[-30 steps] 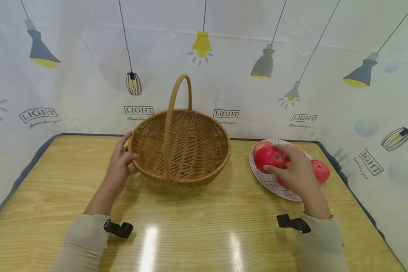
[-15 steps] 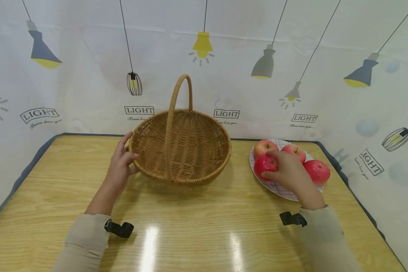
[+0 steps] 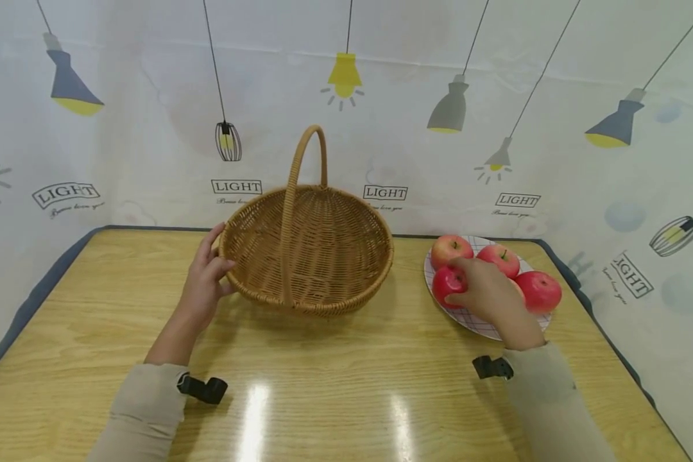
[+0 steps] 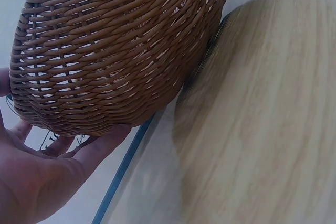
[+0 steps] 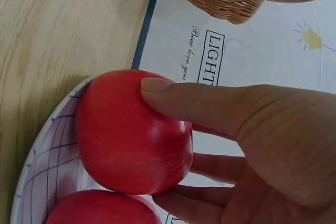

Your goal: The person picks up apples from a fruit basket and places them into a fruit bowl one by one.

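A brown wicker basket with a tall hoop handle stands at the back of the table, its open top tipped toward the head camera. My left hand holds its left side; the left wrist view shows the thumb against the woven wall, with other fingers partly hidden behind. On the right, my right hand grips a red apple between thumb and fingers, low over the plate's left part. Whether this apple touches the checked plate cannot be told. My hand partly covers another apple.
More apples lie on the plate: a yellowish-red one at the back left, one with a stem behind my hand, a red one at the right. A lamp-printed backdrop encloses the wooden table.
My right hand has come down and slightly left with the apple, uncovering the apples behind it. The left hand and the basket have hardly moved.
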Action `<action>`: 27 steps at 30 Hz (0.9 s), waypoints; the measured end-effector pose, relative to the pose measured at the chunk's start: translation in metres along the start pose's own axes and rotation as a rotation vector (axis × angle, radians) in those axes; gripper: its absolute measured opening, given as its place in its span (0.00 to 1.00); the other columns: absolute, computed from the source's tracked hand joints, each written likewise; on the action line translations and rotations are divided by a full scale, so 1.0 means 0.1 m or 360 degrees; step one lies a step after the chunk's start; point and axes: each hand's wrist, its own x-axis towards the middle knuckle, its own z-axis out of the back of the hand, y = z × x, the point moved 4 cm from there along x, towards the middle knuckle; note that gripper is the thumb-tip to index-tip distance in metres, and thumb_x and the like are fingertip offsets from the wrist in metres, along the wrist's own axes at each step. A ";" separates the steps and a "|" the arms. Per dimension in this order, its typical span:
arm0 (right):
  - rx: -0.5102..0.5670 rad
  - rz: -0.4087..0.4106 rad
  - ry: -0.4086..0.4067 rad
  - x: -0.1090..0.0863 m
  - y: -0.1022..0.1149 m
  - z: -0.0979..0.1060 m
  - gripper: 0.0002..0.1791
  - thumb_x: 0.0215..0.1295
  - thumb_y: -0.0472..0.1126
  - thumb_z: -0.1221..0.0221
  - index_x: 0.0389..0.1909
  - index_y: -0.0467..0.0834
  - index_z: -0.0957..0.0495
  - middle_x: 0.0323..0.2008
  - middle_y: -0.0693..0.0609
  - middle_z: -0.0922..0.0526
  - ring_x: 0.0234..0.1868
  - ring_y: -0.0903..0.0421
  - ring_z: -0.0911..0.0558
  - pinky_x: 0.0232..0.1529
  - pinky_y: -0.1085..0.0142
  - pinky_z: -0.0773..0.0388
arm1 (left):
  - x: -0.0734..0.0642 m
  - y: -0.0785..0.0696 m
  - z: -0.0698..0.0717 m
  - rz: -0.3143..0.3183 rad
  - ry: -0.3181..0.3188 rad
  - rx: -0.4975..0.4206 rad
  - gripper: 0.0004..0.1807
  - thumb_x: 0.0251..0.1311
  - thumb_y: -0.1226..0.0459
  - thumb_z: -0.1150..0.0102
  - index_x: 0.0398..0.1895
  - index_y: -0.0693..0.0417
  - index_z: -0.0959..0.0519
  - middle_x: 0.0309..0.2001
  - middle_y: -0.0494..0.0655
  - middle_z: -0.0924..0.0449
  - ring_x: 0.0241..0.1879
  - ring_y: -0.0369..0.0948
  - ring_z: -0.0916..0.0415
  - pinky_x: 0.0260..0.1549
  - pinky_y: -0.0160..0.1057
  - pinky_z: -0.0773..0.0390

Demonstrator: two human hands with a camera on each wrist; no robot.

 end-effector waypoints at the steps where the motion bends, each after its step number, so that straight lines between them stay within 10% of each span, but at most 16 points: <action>1: -0.0004 0.0004 0.0007 0.00 0.00 0.00 0.37 0.56 0.41 0.28 0.67 0.36 0.28 0.54 0.39 0.16 0.54 0.41 0.19 0.57 0.41 0.22 | 0.00 0.00 0.00 0.0000 -0.0002 -0.0001 0.40 0.71 0.69 0.64 0.82 0.31 0.57 0.79 0.60 0.55 0.71 0.55 0.42 0.43 0.34 0.17; 17: 0.0021 -0.0007 0.0140 0.08 -0.04 -0.06 0.39 0.62 0.45 0.31 0.71 0.36 0.34 0.55 0.39 0.17 0.56 0.42 0.20 0.57 0.44 0.20 | -0.06 -0.02 0.09 -0.0006 -0.0043 0.0024 0.40 0.71 0.69 0.64 0.83 0.34 0.57 0.75 0.59 0.50 0.62 0.47 0.33 0.43 0.36 0.16; 27: 0.0005 0.0093 -0.0017 -0.02 -0.06 -0.05 0.40 0.61 0.52 0.31 0.70 0.41 0.32 0.65 0.37 0.24 0.64 0.39 0.25 0.61 0.39 0.25 | -0.11 -0.02 0.09 -0.0007 -0.0021 0.0089 0.40 0.72 0.66 0.61 0.83 0.32 0.58 0.80 0.61 0.55 0.70 0.55 0.39 0.43 0.32 0.17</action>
